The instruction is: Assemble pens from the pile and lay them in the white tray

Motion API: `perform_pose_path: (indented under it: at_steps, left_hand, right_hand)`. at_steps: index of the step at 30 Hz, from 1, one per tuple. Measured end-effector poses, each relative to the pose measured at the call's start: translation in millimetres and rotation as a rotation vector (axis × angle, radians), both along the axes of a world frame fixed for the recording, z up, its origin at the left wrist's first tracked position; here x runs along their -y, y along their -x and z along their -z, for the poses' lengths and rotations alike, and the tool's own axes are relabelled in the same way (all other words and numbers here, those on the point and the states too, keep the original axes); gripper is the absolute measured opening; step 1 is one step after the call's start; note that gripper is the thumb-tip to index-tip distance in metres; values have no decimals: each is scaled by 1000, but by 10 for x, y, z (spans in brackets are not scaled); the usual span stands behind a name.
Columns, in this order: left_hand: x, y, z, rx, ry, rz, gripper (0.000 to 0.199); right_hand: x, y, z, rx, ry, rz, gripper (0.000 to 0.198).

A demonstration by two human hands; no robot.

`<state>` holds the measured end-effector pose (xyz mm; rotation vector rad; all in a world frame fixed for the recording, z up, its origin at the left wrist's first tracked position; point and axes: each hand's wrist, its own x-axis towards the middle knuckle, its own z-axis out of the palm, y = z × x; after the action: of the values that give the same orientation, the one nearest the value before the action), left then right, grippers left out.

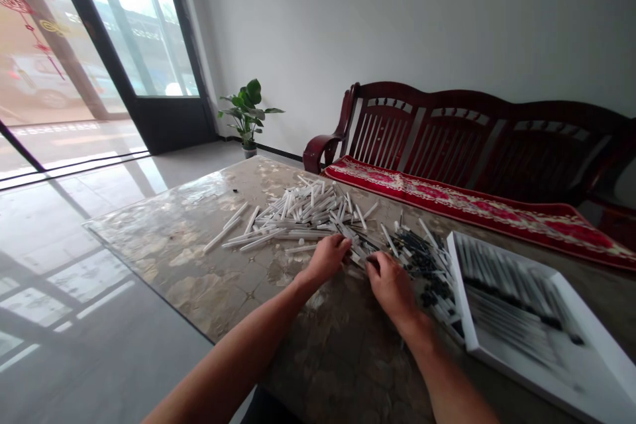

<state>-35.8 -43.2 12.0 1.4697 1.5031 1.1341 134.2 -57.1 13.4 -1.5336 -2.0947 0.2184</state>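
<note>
My left hand [332, 258] is low over the table, thumb and fingers pinched together at the near edge of a pile of white pen barrels [311, 209]. What it pinches is too small to make out. To its right, my right hand [392, 283] is closed with thumb against fingers. A small dark piece shows at its fingertips, perhaps a pen cap. Just beyond and right of that hand lies a heap of black pen parts [422, 252], mixed with pale tubes. A white open box [474, 338] stands at the right, holding rows of pens [517, 291], blurred.
The patterned stone-look table [193, 278] carries everything; its left edge drops to a glossy tiled floor [94, 298]. Behind it stands a dark red wooden bench [437, 136] with a red patterned cushion [447, 195]. A potted plant [248, 112] is near the glass door [144, 26].
</note>
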Motion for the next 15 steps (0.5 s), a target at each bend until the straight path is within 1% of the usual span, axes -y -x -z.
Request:
perform_pose_path:
  at_steps: [2, 3, 4, 6, 8, 11, 13, 15]
  left_hand:
    - [9, -48, 18, -26, -121, -89, 15]
    - [19, -54, 29, -99, -243, -117, 18]
    - [28, -50, 41, -185, -347, -124, 26]
    - [36, -22, 62, -330, -463, -100, 42]
    - [22, 18, 74, -427, -497, -60, 41]
    - [-22, 71, 73, -494, -507, -39, 26]
    - [-51, 93, 65, -475, -509, -66, 20]
    - [-72, 100, 56, -411, -506, -118, 14]
  right_hand:
    - [-24, -24, 21, -157, 16, -19, 15]
    - [-34, -33, 27, -227, 38, -20, 16]
    - [-43, -39, 33, -291, 67, -22, 17]
    - [-55, -43, 37, -407, 137, -34, 21]
    - [-60, -45, 28, -494, 213, -69, 25]
    - [-67, -85, -31, -547, 321, -106, 35]
    - [-76, -146, -100, -476, 292, -72, 41]
    - [-78, -206, -170, -281, 205, 2, 39]
